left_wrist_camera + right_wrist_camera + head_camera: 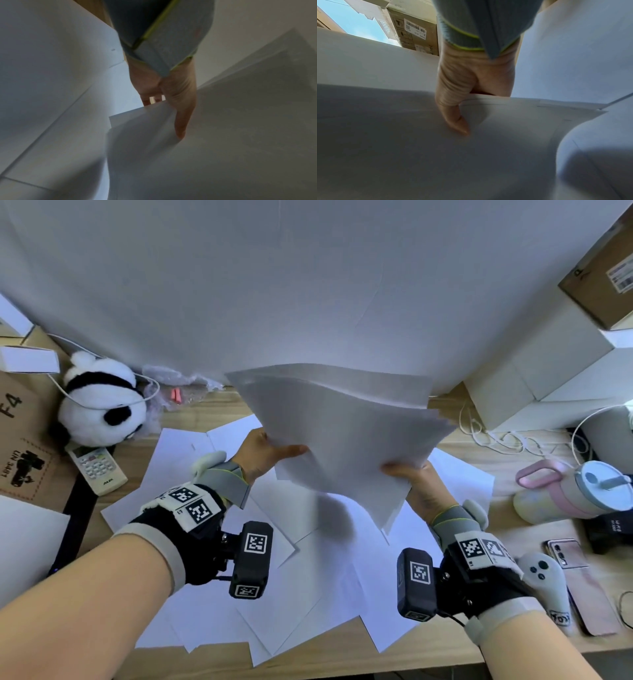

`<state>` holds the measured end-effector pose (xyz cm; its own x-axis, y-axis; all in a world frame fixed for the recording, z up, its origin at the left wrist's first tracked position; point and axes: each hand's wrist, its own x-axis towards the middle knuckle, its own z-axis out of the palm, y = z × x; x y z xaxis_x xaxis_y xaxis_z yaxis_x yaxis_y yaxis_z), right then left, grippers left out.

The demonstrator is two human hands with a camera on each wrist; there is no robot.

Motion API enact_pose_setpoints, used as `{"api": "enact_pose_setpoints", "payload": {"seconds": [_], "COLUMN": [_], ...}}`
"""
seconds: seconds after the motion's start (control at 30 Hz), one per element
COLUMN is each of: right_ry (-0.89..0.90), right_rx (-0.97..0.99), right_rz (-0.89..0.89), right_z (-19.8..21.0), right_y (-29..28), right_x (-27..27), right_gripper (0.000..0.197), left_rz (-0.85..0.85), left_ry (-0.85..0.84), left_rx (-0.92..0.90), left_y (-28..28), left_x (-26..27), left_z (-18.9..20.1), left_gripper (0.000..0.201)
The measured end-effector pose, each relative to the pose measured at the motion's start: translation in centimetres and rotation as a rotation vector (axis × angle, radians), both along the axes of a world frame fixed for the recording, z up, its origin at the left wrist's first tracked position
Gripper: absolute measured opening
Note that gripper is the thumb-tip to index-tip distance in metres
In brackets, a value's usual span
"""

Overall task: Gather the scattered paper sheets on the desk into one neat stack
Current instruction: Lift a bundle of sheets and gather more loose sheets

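Observation:
A loose bundle of white paper sheets (pixel 346 433) hangs above the desk, its edges uneven. My left hand (pixel 270 453) grips its left edge with the thumb on top. My right hand (pixel 411 474) pinches the near right edge, thumb on top as well. In the left wrist view the thumb (pixel 181 121) presses on the bundle (pixel 223 135); in the right wrist view the thumb (pixel 455 120) presses on the sheets (pixel 402 135). Several more white sheets (pixel 308 594) lie scattered and overlapping on the wooden desk (pixel 342 659) below.
A panda plush (pixel 99 402), a remote (pixel 97 469) and cardboard boxes (pixel 20 440) stand at the left. White boxes (pixel 534 378), cables, a pink tumbler (pixel 568 491), a phone (pixel 582 587) and a grey controller (pixel 548 583) crowd the right. A white wall rises behind.

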<state>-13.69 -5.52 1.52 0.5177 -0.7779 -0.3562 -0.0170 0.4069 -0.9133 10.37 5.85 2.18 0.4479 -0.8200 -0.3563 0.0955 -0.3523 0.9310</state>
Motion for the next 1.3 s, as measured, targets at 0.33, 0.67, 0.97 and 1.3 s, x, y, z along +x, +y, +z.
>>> {"api": "enact_pose_setpoints", "payload": {"seconds": [0.33, 0.67, 0.97, 1.3], "right_ry": [-0.037, -0.067, 0.049, 0.121], "right_rx": [0.034, -0.08, -0.069, 0.036], "right_rz": [-0.042, -0.096, -0.08, -0.066], "right_z": [-0.7, 0.0, -1.1, -2.5], "right_y": [0.0, -0.1, 1.3, 2.7], "right_x": [0.3, 1.0, 2.1, 2.9], "right_gripper": [0.03, 0.029, 0.024, 0.021], "left_rz": [0.004, 0.111, 0.092, 0.099], "left_ry": [-0.001, -0.015, -0.026, 0.045], "left_rx": [0.021, -0.069, 0.007, 0.138], "left_y": [0.5, -0.6, 0.4, 1.2], "left_x": [-0.5, -0.6, -1.2, -1.8], "left_z": [-0.4, 0.9, -0.6, -2.1], "left_gripper": [0.036, 0.024, 0.029, 0.015]}}
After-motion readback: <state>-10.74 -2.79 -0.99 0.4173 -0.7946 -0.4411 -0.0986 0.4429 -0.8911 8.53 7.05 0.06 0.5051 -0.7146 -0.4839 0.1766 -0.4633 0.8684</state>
